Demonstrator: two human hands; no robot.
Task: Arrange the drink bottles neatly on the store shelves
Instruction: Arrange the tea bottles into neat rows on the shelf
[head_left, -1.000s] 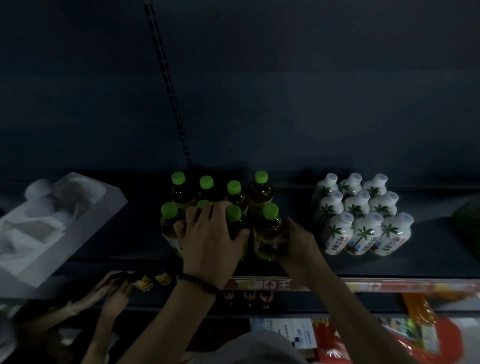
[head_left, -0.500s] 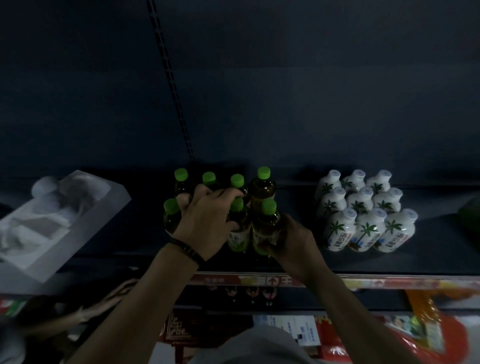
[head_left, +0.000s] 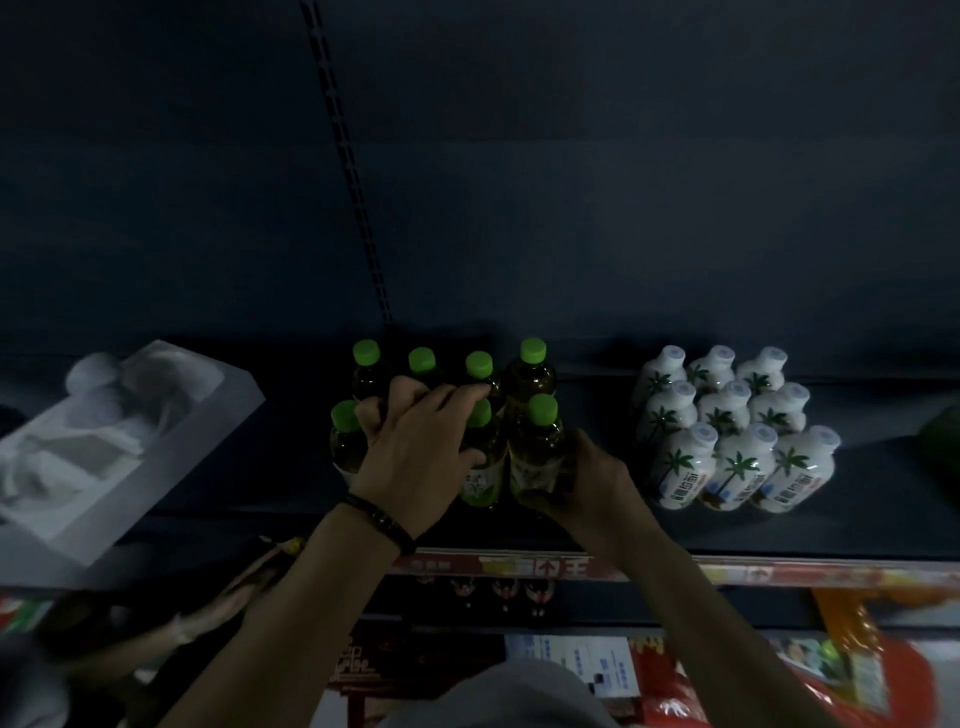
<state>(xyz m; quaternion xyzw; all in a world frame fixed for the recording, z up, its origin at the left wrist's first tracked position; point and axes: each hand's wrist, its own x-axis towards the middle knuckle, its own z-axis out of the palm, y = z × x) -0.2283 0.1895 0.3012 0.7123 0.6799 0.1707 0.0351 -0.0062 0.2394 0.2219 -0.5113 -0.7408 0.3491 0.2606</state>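
Left hand (head_left: 415, 452) has slid deeper over the green-capped bottles (head_left: 530, 405), palm spread wide across their tops, while the right hand (head_left: 587, 478) clasps the front-right bottle (head_left: 537, 452) (so the block's nearly squared up on the shelf (head_left: 779, 530)).

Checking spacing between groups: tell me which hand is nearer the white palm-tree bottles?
Right. The right hand sits beside the white palm-tree bottles; the left hand lies farther off, over the green-capped bottles.

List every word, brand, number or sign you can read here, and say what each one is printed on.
Nothing reads with certainty.
White bottles: palm tree picture and dark characters on the labels, too blurred to read.
Green-capped bottles: pale label with a mark, unreadable.
Shelf edge strip: large yellow characters on red, seen upside down, too blurred to quote.
Dark box below the shelf: red lettering, unreadable.
Blue and white card below: small print, too small.
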